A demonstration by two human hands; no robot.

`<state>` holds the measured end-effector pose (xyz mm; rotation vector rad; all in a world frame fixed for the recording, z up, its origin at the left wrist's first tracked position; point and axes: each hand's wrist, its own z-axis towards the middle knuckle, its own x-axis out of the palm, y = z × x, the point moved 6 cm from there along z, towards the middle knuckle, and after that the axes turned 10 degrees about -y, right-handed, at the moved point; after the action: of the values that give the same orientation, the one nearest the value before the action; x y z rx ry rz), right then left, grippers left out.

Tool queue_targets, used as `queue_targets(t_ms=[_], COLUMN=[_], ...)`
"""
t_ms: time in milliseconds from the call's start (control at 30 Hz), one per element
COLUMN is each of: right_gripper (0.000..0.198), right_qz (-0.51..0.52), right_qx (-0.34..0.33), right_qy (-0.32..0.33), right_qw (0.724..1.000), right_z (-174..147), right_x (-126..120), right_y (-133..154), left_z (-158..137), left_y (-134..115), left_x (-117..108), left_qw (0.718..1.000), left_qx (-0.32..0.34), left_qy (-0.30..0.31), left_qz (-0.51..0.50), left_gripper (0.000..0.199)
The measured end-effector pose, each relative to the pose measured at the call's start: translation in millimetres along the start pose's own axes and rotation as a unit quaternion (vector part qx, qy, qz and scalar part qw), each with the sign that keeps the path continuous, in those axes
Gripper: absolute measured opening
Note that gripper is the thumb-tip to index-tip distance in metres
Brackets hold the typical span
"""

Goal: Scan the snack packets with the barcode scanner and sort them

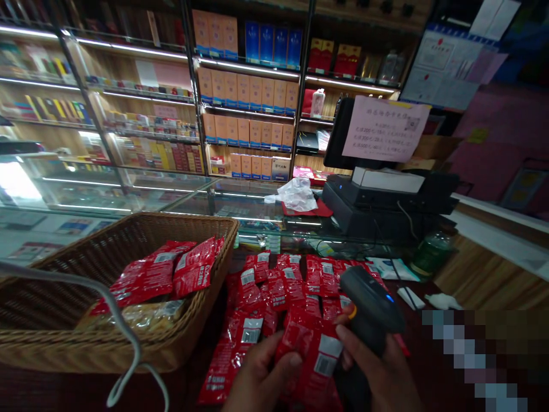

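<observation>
My left hand [268, 375] grips a red snack packet [306, 357], its white barcode label facing up. Closed round the handle of a black barcode scanner [372, 309] is my right hand [377, 366], with fingertips close to the packet's right edge. A blue light glows on top of the scanner. Beneath and beyond both hands, several more red packets [287, 280] lie spread on the dark counter, many with barcodes showing. To the left, a wicker basket [206, 297] holds some red packets [158, 269] and a clear-wrapped tan packet [141, 320].
A white metal hook [124, 326] crosses in front of the basket. At the back right stands a monitor [338, 131] with a paper notice, near a green bottle [433, 252]. A crumpled plastic bag [297, 194] lies on the glass counter [193, 200]. Boxed goods fill shelves behind.
</observation>
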<state>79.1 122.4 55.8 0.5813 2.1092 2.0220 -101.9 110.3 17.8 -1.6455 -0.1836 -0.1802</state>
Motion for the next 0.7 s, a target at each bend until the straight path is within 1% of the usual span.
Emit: queue_targets(t_ms=[67,133,167,233,300,333,433,500,567,633,700], right_gripper=[0.047,0.046,0.044,0.041,0.04,0.042,0.049,0.05,0.048,0.051,0.058], right_qz=[0.039,0.074,0.076,0.053,0.026,0.017,0.001,-0.009,-0.036,-0.069,-0.095], right_qx=[0.025,0.046,0.051,0.05,0.046,0.042,0.027,-0.003,-0.025,-0.024,-0.006], right_qy=[-0.009,-0.016,-0.008,0.031,0.074,0.087,0.094,0.084,0.059,0.041,0.036], right_qw=[0.999,0.996,0.996,0.997,0.996,0.995,0.995,0.996,0.997,0.996,0.995], right_z=[2,5,6,8,10,11,16,20,22,19,11], right_x=[-4,-10,-13,-17,-20,-21,-26,-29,-35,-40,-44], right_y=[-2,-1,1,7,12,14,17,20,19,13,0], left_z=[-2,-4,-5,-5,-4,-3,-3,-3,-1,1,3], left_y=[0,2,4,9,14,16,21,20,14,6,0], left_x=[3,7,8,6,3,1,-5,-9,-13,-19,-24], left_qw=[0.999,0.995,0.994,0.993,0.992,0.991,0.988,0.988,0.991,0.992,0.99], left_qx=[-0.013,-0.048,-0.066,-0.099,-0.123,-0.133,-0.152,-0.143,-0.111,-0.07,-0.042], left_qy=[0.022,0.055,0.059,0.041,0.009,-0.006,-0.042,-0.057,-0.077,-0.106,-0.136], left_qz=[-0.028,-0.064,-0.07,-0.057,-0.032,-0.022,-0.002,0.005,0.007,0.011,0.017], left_gripper=[0.036,0.036,0.034,0.03,0.032,0.035,0.044,0.046,0.044,0.043,0.045])
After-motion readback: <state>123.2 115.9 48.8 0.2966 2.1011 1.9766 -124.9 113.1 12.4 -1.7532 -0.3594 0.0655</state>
